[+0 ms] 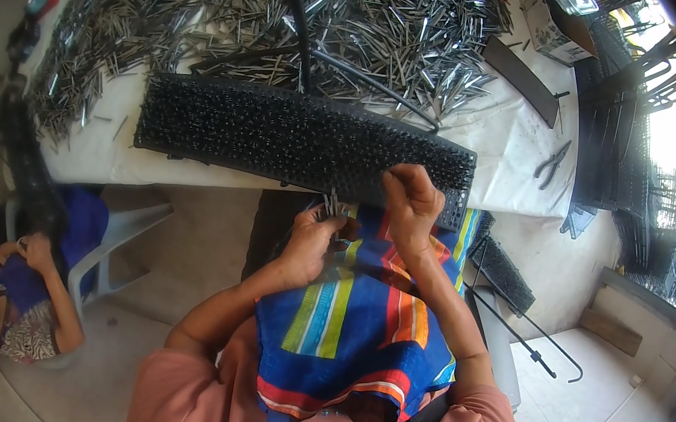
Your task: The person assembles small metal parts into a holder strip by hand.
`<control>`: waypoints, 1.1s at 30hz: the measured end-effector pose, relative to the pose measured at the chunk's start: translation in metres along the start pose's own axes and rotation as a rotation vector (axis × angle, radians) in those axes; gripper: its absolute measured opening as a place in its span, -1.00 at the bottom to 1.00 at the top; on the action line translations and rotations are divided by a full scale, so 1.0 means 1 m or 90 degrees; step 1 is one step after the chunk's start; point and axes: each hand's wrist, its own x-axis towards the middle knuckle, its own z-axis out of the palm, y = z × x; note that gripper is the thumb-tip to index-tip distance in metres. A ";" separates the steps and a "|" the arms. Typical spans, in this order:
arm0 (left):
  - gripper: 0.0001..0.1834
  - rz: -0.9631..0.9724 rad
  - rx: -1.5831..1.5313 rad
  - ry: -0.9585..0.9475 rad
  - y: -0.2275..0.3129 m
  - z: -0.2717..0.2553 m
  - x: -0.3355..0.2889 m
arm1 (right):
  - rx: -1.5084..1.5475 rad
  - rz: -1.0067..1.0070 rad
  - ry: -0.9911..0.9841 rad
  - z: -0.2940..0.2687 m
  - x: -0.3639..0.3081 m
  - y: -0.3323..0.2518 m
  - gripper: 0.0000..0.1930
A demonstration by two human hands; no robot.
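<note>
A long black perforated panel [297, 133], thick with small upright points, lies along the table's near edge. A thin black rod frame rises behind it. My left hand [312, 242] is closed round several thin grey metal strips [331, 204], whose ends stick up just below the panel's front edge. Over the right part of the panel, my right hand [413, 199] is closed in a pinch with its fingertips near the panel's surface. Whatever lies between those fingertips is too small to make out. A striped, colourful apron [358, 316] covers my lap beneath both hands.
A wide heap of loose metal strips [236, 10] covers the far table. Pliers [551, 164] and a dark curved plate [526, 82] lie at the right. Racks of black wire frames [619, 154] stand beyond. Another person [11, 296] sits at the left by a grey chair [116, 246].
</note>
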 end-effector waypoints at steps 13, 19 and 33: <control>-0.87 0.047 -0.081 0.014 -0.004 -0.002 0.005 | -0.247 -0.333 -0.001 0.016 0.023 0.000 -0.89; -0.88 0.025 -0.109 -0.029 -0.004 -0.003 0.007 | -0.299 -0.413 -0.036 0.013 0.024 -0.006 -0.89; -0.83 0.007 -0.142 -0.041 -0.004 0.000 0.010 | -0.420 -0.421 -0.080 0.020 0.020 0.003 -0.90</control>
